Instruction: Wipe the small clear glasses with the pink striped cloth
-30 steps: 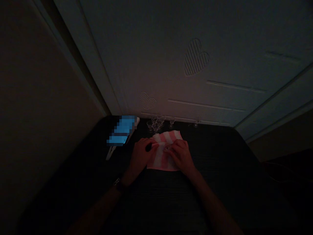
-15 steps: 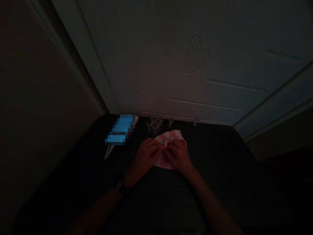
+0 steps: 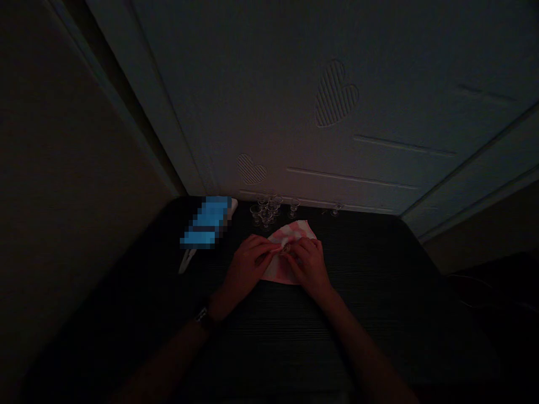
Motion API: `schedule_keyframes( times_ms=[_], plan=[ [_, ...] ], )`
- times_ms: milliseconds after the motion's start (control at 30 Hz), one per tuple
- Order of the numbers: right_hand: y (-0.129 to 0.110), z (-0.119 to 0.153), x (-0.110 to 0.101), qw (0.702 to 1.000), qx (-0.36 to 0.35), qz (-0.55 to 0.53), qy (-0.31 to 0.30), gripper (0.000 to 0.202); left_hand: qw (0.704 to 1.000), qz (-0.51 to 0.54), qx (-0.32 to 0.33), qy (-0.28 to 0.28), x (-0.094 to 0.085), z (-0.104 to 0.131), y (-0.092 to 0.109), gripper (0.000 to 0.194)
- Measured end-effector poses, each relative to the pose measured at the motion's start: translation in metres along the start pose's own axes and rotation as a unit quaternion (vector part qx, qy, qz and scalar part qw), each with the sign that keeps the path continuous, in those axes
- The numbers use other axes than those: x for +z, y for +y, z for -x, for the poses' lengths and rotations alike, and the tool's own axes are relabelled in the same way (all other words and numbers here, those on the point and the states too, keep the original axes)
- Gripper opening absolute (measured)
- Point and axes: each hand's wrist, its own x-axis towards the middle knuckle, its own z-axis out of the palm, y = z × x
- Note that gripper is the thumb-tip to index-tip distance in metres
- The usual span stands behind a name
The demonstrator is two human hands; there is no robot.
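Small transparent cup (image 3: pixel 286 248) lies left of my nearer right hand (image 3: pixel 312 266), pinched in its fingers (image 3: pixel 301 247), while my left hand (image 3: pixel 249 262) clasps a pink-and-white striped cloth (image 3: pixel 281 272).

A dark, close-fitting band (image 3: pixel 206 321) circles the left wrist (image 3: pixel 219 306), with small pale, shiny marks on its outer side; whether they belong to a buckle or a watch is too dim to tell. The left forearm (image 3: pixel 177 350) and right forearm (image 3: pixel 362 336) are bare, tapering toward the wrists.
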Motion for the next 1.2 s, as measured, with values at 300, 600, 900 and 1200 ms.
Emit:
schedule_keyframes(
  times_ms=[300,600,900,1200],
  plan=[
    [0.007,-0.006,0.004,0.981,0.1,-0.161,0.028,0.011,0.999,-0.015,-0.005,-0.05,0.005,0.001,-0.003,0.017],
    [0.016,-0.005,0.004,0.981,0.148,-0.111,0.05,0.013,0.996,-0.058,-0.032,-0.055,0.004,0.001,-0.015,0.018],
    [0.016,-0.005,0.006,0.964,0.186,-0.181,0.063,0.006,0.996,-0.071,-0.047,0.006,0.005,0.0,-0.015,0.029],
    [0.022,-0.004,0.003,0.979,0.168,-0.115,0.011,0.008,0.993,-0.089,-0.077,0.013,-0.002,-0.002,-0.018,0.014]
  ],
)
